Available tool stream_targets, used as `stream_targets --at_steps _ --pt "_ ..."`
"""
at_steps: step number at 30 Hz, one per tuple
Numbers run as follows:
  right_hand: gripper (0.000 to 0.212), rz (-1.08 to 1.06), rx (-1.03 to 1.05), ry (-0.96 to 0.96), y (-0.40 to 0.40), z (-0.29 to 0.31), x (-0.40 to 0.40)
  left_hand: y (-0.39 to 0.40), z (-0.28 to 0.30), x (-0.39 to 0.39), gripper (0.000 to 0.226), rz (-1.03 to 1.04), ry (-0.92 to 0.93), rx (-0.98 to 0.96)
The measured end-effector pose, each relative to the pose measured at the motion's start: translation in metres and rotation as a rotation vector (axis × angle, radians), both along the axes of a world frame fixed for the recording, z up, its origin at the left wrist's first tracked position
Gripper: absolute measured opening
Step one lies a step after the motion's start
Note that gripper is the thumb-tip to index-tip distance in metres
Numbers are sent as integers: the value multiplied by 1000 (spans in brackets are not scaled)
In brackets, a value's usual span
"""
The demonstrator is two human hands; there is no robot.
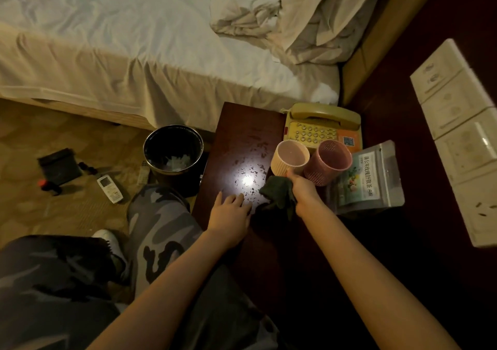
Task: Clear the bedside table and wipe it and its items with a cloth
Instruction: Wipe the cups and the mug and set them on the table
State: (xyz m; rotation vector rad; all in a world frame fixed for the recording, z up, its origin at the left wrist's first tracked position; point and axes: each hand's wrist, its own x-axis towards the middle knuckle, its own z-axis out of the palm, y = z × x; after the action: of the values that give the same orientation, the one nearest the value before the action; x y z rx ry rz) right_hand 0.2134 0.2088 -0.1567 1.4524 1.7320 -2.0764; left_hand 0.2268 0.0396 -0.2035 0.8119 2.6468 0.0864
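Head cam: table point(242, 139) was braced by the flat, open left hand point(228, 215), probably for balance, while cloth point(277, 192) and beige cup point(289, 157) were both clamped in the right hand point(304, 188), likely so the cup could get wiped

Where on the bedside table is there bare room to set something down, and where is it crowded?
The free patch is the bedside table top's bed-side strip, bordered by the bin, the telephone and the left hand. The wall side is crowded: telephone, cream cup, pink cup, tea packet, and the right hand holding the cloth.
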Motion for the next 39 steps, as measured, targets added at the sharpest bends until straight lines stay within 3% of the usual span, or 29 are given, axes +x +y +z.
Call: stream_targets --at_steps 4,17,19,22,26,30,35,39 --pt "51 -21 -1 5 3 -7 -8 2 -1 -1 45 -17 45 -6" --pt "32 -147 125 13 0 -15 -13 -5 -1 4 58 -14 1 2" --pt "41 -195 153 -11 -8 -15 -11 -6 1 6 57 8 -33 47" --pt "60 -343 31 -81 -20 -12 -7 -11 9 6 45 144 -4 295" --pt "39 -343 -205 -59 -51 1 -12 -39 32 6 35 498 41 658" --pt "32 -243 -491 -27 -94 15 -26 -95 50 -7 20 807 57 909" --pt "31 -33 -671 65 -171 46 -43 -191 62 -32 12 993 -56 929" --pt "30 53 -723 2 -250 43 -59 -265 53 -44 13 1097 -109 910"
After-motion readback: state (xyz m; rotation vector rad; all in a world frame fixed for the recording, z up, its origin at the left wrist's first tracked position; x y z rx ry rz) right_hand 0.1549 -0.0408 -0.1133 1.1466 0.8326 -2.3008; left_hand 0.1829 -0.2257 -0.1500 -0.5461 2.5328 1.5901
